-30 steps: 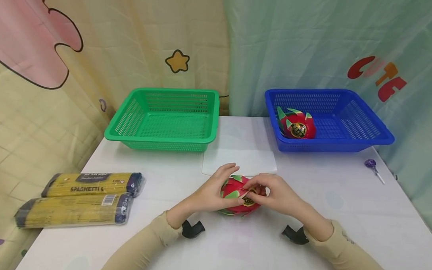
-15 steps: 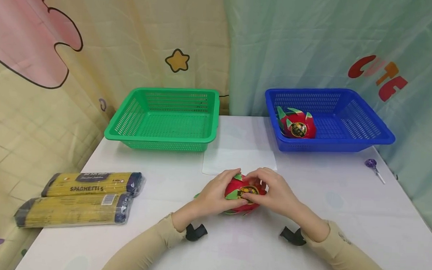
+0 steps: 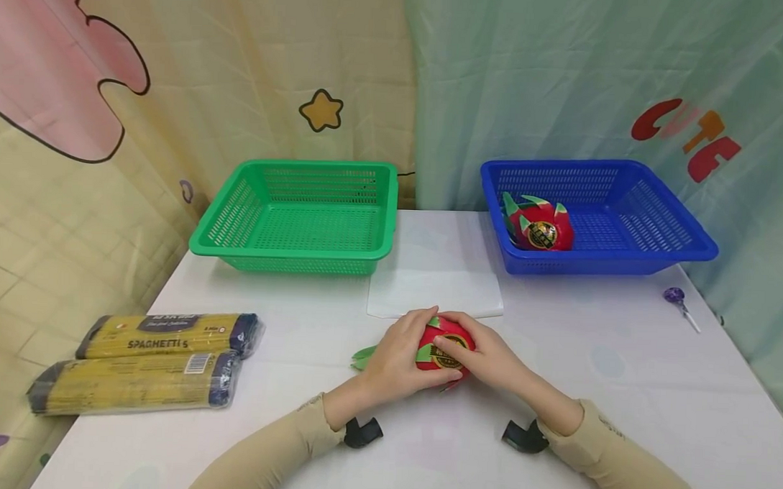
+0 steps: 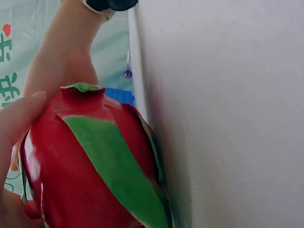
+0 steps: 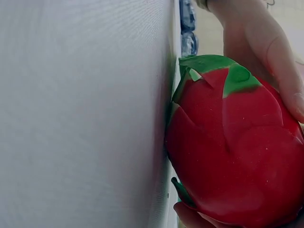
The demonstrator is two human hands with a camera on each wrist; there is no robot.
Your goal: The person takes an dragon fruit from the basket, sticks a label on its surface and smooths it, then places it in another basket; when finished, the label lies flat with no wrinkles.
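A red dragon fruit [image 3: 458,332] with green scales and a black-and-gold round sticker [image 3: 444,353] lies on the white table between both hands. My left hand [image 3: 397,363] wraps its left side, thumb along the front; green scale tips stick out past that wrist side. Curled over the right side is my right hand [image 3: 497,360], its thumb resting across the sticker. In the left wrist view the fruit [image 4: 90,161] shows a broad green scale and a short stub at one end. Its smooth red underside [image 5: 237,152] fills much of the right wrist view, low against the tabletop.
Behind stand a green basket [image 3: 294,254] on the left and a blue basket [image 3: 611,263] on the right. A second dragon fruit [image 3: 550,225] sits in the blue one. Two spaghetti packs [image 3: 141,380] lie at left, a purple lollipop [image 3: 674,295] at far right.
The right fingers have left their pinch at the sticker and now spread round the fruit's right side. The left hand has slid right and closer round it, uncovering green scale tips on the left.
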